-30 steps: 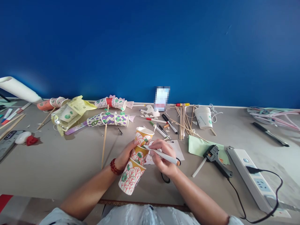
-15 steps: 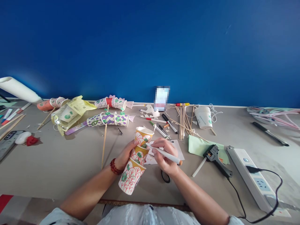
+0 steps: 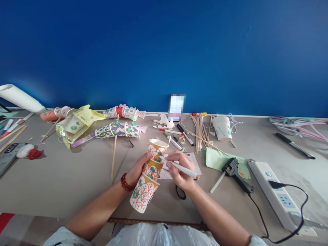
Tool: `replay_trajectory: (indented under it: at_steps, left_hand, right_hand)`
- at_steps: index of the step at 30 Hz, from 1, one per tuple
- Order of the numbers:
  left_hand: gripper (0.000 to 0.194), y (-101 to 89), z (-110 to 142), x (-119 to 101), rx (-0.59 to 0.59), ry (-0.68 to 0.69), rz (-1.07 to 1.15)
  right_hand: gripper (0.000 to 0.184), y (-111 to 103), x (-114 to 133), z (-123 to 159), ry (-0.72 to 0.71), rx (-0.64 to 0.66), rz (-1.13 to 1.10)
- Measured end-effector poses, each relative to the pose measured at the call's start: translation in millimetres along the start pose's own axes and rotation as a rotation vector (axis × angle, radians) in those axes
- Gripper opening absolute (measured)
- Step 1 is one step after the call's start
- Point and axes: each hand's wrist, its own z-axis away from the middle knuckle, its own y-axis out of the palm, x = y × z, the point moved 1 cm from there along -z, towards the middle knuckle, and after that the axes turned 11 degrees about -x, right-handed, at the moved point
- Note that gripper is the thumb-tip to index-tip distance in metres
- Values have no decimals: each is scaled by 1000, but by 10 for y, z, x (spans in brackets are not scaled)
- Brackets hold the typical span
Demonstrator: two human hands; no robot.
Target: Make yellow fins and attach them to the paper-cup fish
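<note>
My left hand [image 3: 139, 168] grips a tilted chain of three decorated paper cups [image 3: 144, 192] from its left side. Red scale lines, green patches and orange-yellow bands cover the cups. In my right hand [image 3: 180, 169] is a white marker [image 3: 183, 169] with an orange end, its tip at the side of the upper cup. A white paper sheet [image 3: 196, 164] lies on the table beneath my right hand, partly hidden. Beside that wrist, a black loop [image 3: 181, 193], perhaps a scissors handle, shows on the table.
Finished-looking cup fish [image 3: 118, 131] and a yellow plastic package [image 3: 82, 123] lie at left. Wooden sticks [image 3: 199, 133], markers [image 3: 186, 135] and stacked cups [image 3: 222, 128] are at the back. A glue gun [image 3: 237, 174] and power strip [image 3: 275, 194] with a cord sit at right.
</note>
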Motion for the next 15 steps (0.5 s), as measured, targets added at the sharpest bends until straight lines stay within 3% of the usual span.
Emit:
replay_trajectory:
  at_steps: [15]
  left_hand:
    - [44,9,1,-10,-4,4,18]
  right_hand:
    - [7,-2,-16,20,10,-12,-13]
